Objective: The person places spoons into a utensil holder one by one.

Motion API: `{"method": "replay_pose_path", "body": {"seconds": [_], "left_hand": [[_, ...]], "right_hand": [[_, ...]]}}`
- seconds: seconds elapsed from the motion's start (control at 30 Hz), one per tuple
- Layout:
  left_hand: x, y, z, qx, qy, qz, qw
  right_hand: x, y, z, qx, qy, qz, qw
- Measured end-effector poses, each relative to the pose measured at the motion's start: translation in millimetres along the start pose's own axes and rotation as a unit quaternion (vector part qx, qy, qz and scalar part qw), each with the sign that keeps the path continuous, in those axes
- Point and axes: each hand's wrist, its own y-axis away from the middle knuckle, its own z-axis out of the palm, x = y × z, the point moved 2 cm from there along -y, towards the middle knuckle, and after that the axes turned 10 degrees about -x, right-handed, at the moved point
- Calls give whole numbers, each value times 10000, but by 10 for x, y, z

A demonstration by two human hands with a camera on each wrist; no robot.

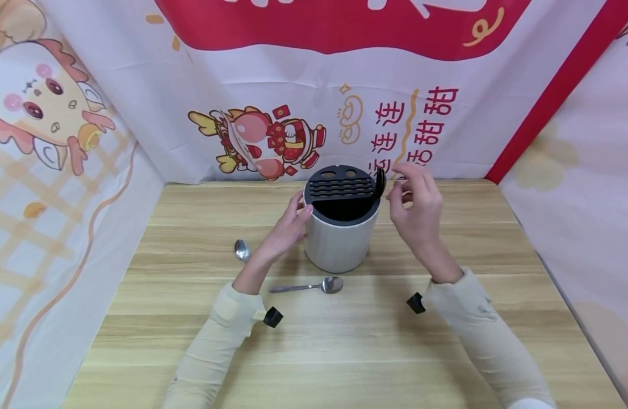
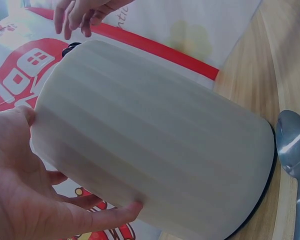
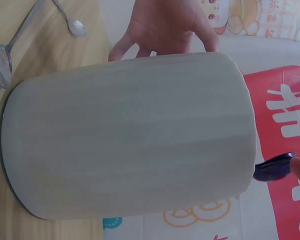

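Note:
A white ribbed utensil holder (image 1: 337,247) stands upright on the table, capped by a dark lid with slots, holes and a wide opening (image 1: 344,210). Black spoons (image 1: 379,183) stick up at the lid's right side. My left hand (image 1: 288,224) holds the holder by its left side, thumb near the rim and the other fingers against the wall. Just right of the black spoons is my right hand (image 1: 418,207), fingers loosely bent. The left wrist view shows those fingers (image 2: 85,25) a little above the spoon tops, holding nothing.
Two metal spoons lie on the wooden table: one (image 1: 331,284) in front of the holder, the other (image 1: 242,250) to its left, partly behind my left forearm. A printed cloth (image 1: 273,74) hangs close behind the holder, with more cloth along both sides.

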Motion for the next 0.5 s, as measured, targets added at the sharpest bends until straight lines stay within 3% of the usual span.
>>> {"method": "replay_pose_path", "body": {"seconds": [0.17, 0.3, 0.37, 0.5], "left_hand": [[-1, -6, -3, 19, -6, -61, 10000], [5, -1, -3, 41, 0, -95, 9999], [8, 0, -2, 31, 4, -92, 10000], [16, 2, -3, -18, 13, -53, 10000]], "right_hand": [[109, 50, -47, -79, -109, 484, 9987], [234, 92, -26, -844, -541, 1203, 9877], [303, 113, -2, -1443, -957, 1726, 9697], [415, 167, 51, -2663, -1570, 2564, 9158]]}}
